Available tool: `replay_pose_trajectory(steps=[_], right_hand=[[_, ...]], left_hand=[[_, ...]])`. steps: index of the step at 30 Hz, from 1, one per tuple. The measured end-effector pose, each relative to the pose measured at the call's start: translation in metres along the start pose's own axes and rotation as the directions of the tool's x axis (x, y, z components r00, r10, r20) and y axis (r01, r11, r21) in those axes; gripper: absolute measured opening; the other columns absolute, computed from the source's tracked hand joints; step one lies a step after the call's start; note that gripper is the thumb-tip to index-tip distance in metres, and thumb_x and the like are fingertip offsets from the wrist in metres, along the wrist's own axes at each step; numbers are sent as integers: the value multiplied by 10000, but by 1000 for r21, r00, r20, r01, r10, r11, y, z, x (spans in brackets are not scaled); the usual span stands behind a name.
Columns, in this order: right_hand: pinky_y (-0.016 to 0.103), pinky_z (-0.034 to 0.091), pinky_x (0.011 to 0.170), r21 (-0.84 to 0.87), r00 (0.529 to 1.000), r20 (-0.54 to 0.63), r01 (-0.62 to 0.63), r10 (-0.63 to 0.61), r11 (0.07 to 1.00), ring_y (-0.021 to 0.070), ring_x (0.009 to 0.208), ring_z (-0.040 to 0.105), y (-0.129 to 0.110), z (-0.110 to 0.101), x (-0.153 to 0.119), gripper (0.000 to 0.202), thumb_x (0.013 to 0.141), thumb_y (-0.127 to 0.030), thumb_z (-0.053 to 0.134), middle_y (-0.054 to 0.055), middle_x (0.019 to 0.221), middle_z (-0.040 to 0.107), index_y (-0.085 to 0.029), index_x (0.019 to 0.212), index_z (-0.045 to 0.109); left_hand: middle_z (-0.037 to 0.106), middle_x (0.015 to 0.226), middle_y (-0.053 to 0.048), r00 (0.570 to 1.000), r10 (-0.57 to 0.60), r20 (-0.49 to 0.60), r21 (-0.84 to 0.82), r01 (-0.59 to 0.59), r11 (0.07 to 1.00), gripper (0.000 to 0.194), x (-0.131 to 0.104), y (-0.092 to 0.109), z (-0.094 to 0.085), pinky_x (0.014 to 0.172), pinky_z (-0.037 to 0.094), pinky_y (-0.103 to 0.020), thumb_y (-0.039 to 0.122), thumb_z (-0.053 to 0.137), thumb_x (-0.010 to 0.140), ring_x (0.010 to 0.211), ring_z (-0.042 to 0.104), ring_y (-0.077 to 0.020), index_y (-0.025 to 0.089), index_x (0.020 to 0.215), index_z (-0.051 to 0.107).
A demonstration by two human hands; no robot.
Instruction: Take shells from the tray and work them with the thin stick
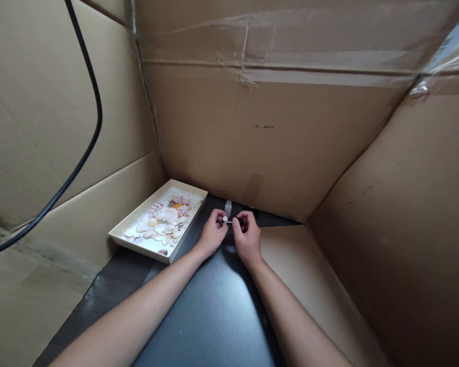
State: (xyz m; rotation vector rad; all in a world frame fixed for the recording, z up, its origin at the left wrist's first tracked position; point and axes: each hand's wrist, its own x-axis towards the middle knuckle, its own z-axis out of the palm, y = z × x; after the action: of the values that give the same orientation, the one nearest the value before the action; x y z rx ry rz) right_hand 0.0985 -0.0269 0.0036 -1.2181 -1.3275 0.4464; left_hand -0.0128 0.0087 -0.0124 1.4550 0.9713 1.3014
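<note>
Close beside the upright bottle [228, 208], the left hand [213, 228] pinches a small white piece [225, 219] and the right hand [247, 229] closes on a thin rod [230, 221]; a stray knuckle could topple the bottle.

Shown from above: left hand [211, 235] and right hand [249, 235], both bare, with slender fingers [219, 213]; left forearm [137, 308] and right forearm [290, 311], likewise bare down to the frame edge, smooth in outline, broader below and tapering evenly toward narrow wrists [201, 251].

Black cable [99, 109], taped cardboard walls [275, 158]
</note>
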Motion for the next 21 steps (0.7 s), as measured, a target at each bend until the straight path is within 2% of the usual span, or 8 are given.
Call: replay_pose_trajectory(steps=[6,10,14,21], right_hand=[[224,364,560,-12,999,-51,12,-13,1000,106,589,439,1,-2,1,146,822,-324,530,-22,733,516,-191,880,525],[229,371,571,13,999,-37,17,-16,1000,110,591,449,1,-2,1,166,854,-350,488,-22,719,519,-192,890,522],[224,361,550,-12,1000,-28,7,-7,1000,105,567,426,0,-1,0,170,833,-350,524,-35,684,497,-191,892,515],[228,384,570,-43,999,-28,41,-42,998,105,600,447,0,0,1,134,827,-310,520,-5,788,540,-188,880,527]], left_hand=[[470,774,34,1000,-6,-15,6,6,1000,195,0,-2,0,660,381,-198,73,515,725,699,476,-78,170,883,457],[468,779,32,1000,3,-12,7,-3,1000,201,1,-1,0,660,381,-195,67,507,723,697,470,-74,168,889,454],[472,785,29,1000,7,-12,0,-7,1000,187,1,-2,1,643,381,-191,92,526,729,692,467,-74,170,880,448],[461,764,35,1000,10,-14,9,-10,1000,197,0,-2,1,620,370,-189,96,530,727,670,454,-73,171,889,449]])
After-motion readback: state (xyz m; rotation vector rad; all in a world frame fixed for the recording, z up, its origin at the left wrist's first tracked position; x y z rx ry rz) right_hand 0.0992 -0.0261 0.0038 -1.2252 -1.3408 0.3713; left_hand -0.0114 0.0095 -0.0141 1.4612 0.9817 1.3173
